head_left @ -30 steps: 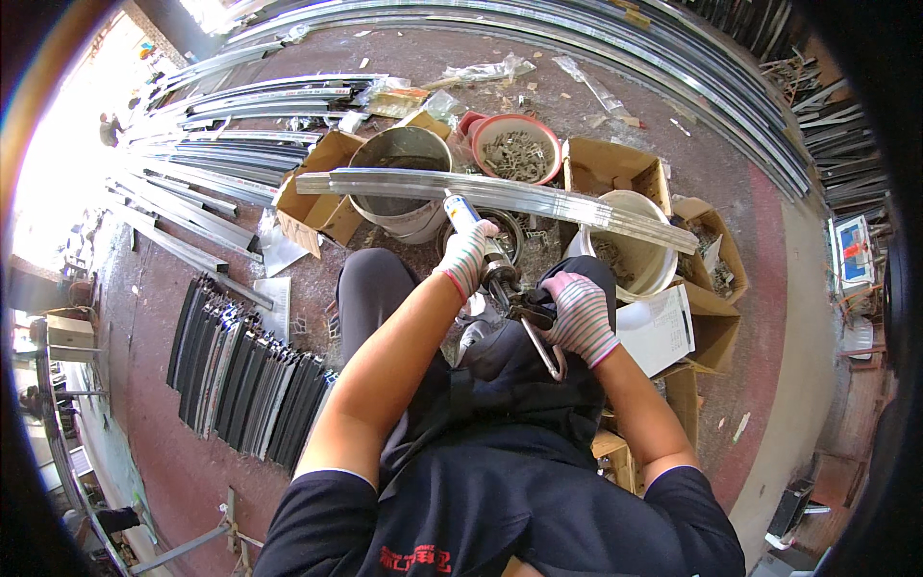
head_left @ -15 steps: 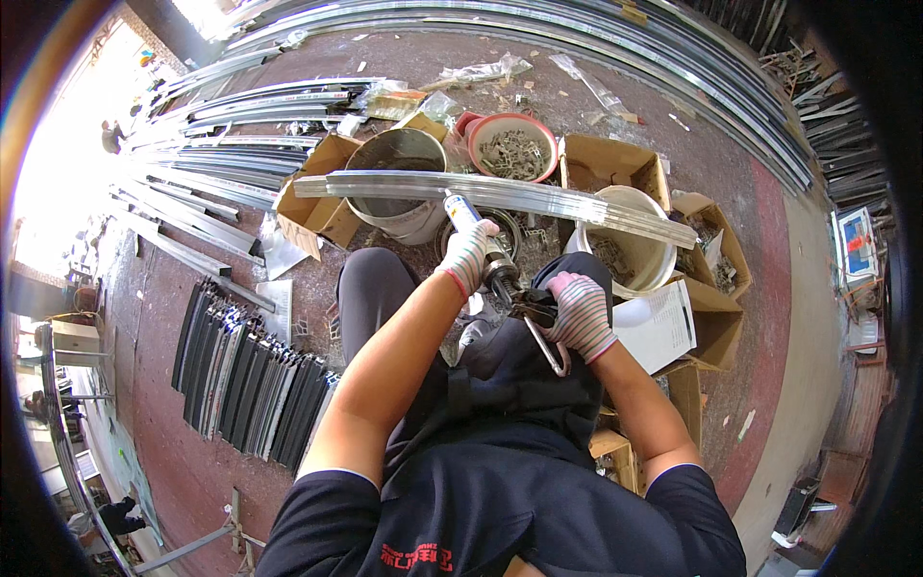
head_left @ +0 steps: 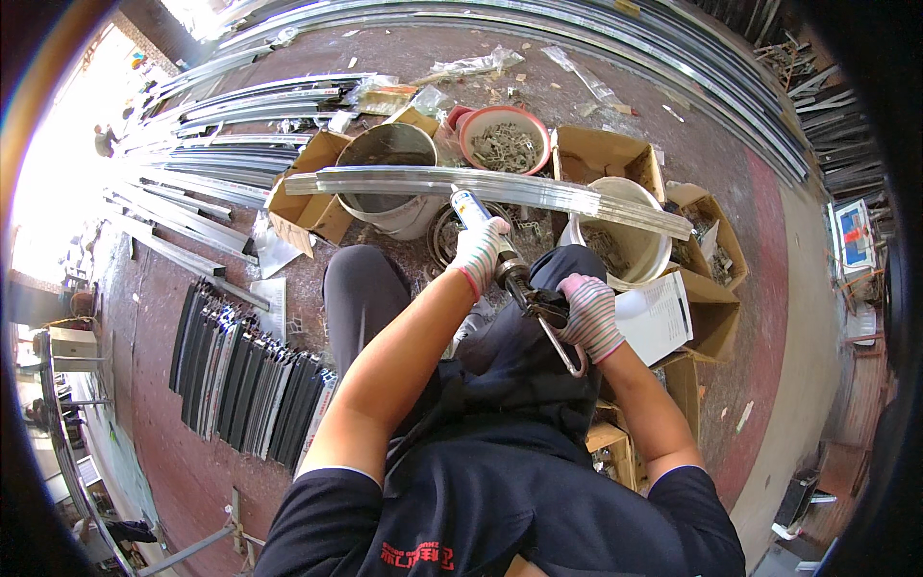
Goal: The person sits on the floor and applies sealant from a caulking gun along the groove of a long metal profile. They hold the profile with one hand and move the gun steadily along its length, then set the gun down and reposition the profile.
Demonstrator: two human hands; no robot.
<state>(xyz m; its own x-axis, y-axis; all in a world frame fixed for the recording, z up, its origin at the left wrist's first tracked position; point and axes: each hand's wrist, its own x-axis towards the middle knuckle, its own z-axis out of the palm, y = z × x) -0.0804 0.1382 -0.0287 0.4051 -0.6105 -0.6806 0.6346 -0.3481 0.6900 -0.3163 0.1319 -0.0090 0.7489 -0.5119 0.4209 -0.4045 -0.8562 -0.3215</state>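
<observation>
My left hand [head_left: 479, 256], in a striped knit glove, is wrapped round the barrel of a caulking gun [head_left: 515, 276]. In the gun sits a white and blue sealant tube [head_left: 469, 208], its tip pointing away from me at the near edge of some silver metal profiles [head_left: 538, 193]. Whether the tip touches the metal I cannot tell. My right hand [head_left: 589, 313], gloved the same way, is closed round the gun's handle and trigger. The hooked pull rod [head_left: 565, 351] sticks out toward me. The profiles lie crosswise over the buckets beyond my knees.
A grey bucket [head_left: 397, 217], a red-rimmed basin [head_left: 544, 135] of small metal parts, a white bucket [head_left: 656, 260] and cardboard boxes [head_left: 615, 159] stand ahead. Short dark profiles [head_left: 240, 375] lie in rows at left. Long profiles [head_left: 538, 34] run along the far floor. White paper [head_left: 654, 320] lies at right.
The caulking gun and both hands have shifted slightly to the right in the picture. The tube's tip has moved rightward along the profiles. Both hands keep their hold.
</observation>
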